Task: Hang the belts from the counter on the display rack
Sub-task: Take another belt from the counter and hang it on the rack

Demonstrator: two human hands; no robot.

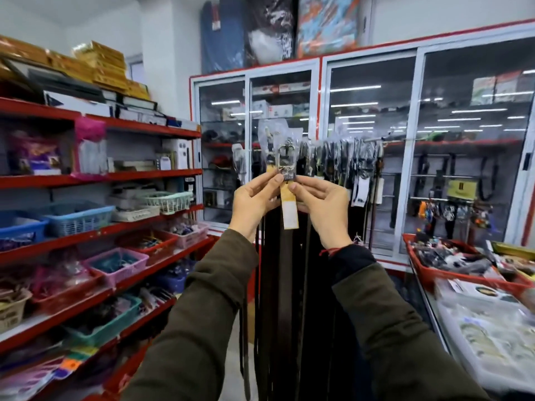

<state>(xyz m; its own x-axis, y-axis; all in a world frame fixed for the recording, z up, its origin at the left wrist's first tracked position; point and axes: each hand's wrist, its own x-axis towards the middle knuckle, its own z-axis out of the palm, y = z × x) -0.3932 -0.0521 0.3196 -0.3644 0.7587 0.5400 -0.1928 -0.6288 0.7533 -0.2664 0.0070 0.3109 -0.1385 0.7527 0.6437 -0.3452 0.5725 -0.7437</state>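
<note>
Before the rack [341, 146], both hands pinched one belt [285, 273] just under its wrapped buckle [285, 160]: left hand [256, 201] on its left edge, right hand [324, 206] on its right edge. A tag [289, 209] (pale, yellow-topped) hung between them. Other belts [351, 163] hung from the rack behind the buckle.

1. Your sleeves [202, 314] are olive green.
2. The belt [285, 285] is dark brown, with a yellow-and-white tag [289, 209].
3. The shelves [139, 128] are red, and one basket [78, 217] is blue.
</note>
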